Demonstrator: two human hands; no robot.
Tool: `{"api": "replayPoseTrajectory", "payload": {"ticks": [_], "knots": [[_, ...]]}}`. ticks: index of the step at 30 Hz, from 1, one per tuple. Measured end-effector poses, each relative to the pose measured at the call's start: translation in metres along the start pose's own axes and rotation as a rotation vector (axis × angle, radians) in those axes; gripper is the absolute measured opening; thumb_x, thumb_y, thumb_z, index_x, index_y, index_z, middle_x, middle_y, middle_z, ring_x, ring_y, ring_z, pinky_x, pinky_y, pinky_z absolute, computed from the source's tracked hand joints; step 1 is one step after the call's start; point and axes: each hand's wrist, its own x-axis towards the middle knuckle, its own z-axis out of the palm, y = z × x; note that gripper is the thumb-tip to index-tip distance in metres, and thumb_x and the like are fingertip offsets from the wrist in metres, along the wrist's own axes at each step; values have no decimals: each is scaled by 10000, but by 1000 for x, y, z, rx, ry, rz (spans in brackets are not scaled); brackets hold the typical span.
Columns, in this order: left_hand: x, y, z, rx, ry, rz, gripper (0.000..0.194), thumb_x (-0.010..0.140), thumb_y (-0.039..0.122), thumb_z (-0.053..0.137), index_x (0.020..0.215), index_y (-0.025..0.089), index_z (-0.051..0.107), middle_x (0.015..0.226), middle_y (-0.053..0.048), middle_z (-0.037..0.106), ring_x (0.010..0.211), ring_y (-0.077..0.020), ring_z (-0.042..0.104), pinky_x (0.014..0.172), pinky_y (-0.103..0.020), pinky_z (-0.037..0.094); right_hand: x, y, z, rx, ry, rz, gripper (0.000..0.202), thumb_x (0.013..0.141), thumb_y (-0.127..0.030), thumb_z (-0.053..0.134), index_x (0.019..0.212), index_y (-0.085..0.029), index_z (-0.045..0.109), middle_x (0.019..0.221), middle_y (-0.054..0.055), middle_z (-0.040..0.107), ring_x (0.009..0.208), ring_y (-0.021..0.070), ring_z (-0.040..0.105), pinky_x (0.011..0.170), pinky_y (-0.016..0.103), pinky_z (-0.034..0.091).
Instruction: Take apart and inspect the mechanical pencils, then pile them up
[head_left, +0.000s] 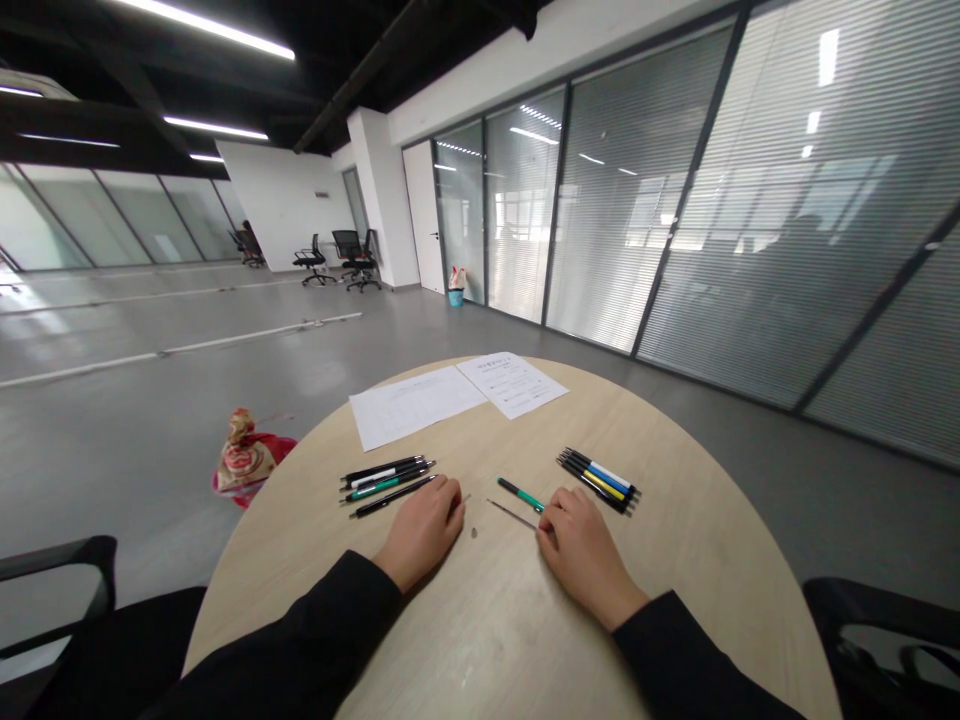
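My left hand (pixel 426 528) rests on the round table with its fingers curled together. A small thin piece (pixel 466 497) shows at its fingertips, too small to name. My right hand (pixel 583 545) is closed, its fingertips at the rear end of a thin pen refill (pixel 511 513). Just beyond the refill lies a green and black pen barrel (pixel 520 494), its near end partly behind the right hand. Between the hands sits a tiny dark pen tip (pixel 474 533). Beside the left hand lie several black, white and green pens (pixel 386 482).
To the right, several pens with white, blue, yellow and black parts (pixel 600 480) lie in a row. Two printed sheets (pixel 420 405) lie at the table's (pixel 480 640) far edge. Black chairs (pixel 97 640) flank the table, and a red and gold bag (pixel 247 460) is at the left.
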Motion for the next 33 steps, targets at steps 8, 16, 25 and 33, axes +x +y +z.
{"api": "replayPoseTrajectory", "payload": {"ticks": [8,16,25,33], "knots": [[0,0,-1,-22,-13,-7,99,925,219,480,850,196,541,906,-62,594,819,-216,584,727,-324,422,-1,1,3,1,14,0,134,807,-64,654,734,-176,663,863,60,613,897,224,512,826,330,402],[-1,-2,-2,-64,-17,6,89,921,225,483,855,199,536,913,-65,591,829,-221,582,742,-332,437,1,8,5,61,99,-20,122,870,-131,601,778,-183,662,846,61,620,880,226,533,828,332,397],[2,-17,-8,-247,59,10,239,986,272,348,832,204,518,877,-78,614,841,-234,589,788,-372,464,4,33,0,206,225,176,355,970,-340,466,648,-196,511,618,-3,536,607,153,496,607,279,309],[1,-25,-12,-201,31,43,290,1002,300,334,795,207,514,836,-62,621,795,-220,587,750,-347,450,6,44,6,354,159,225,460,963,-459,400,577,-214,353,533,-29,426,541,130,427,553,276,257]]}}
